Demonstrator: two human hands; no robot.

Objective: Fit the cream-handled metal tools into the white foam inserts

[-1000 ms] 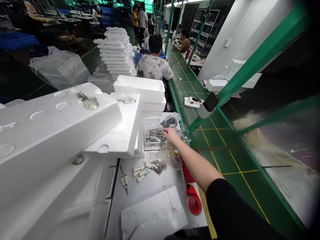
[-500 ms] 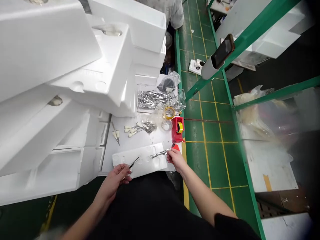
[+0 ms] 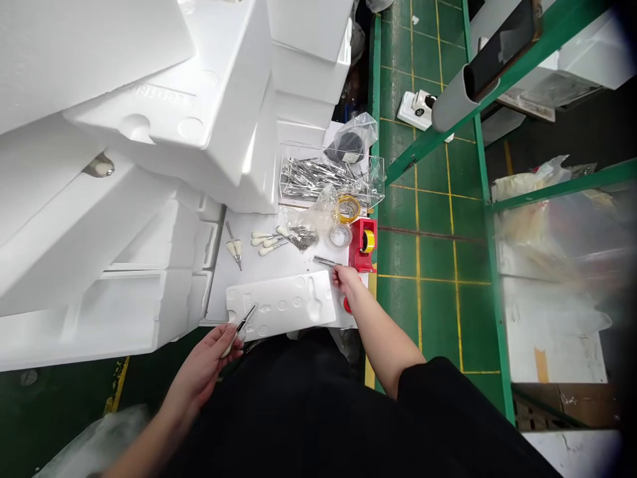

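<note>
My left hand (image 3: 219,348), at the table's front left, is closed on a slim tool with a dark and silver metal shaft (image 3: 246,317) and a pale handle partly hidden by my fingers. It points up over the left end of a white foam block (image 3: 279,302). My right hand (image 3: 346,279) is closed on thin silver metal pieces (image 3: 326,261), just beyond the block's right end; I cannot tell how many. Several cream-handled tools with metal shafts (image 3: 269,241) lie farther back. Two more cream-handled tools (image 3: 235,251) lie at the left.
A clear tray (image 3: 293,196) holds many silver metal pieces. Nearby are a plastic bag (image 3: 321,216), a yellow tape roll (image 3: 349,208), a clear tape roll (image 3: 340,236) and a red tape dispenser (image 3: 355,249). White foam boxes (image 3: 199,153) pile up at left; a green post (image 3: 522,66) rises at right.
My right hand has moved away from me with the metal pieces, off the foam block towards the tape dispenser. The left hand has drawn back left with its tool. The camera view has shifted.
</note>
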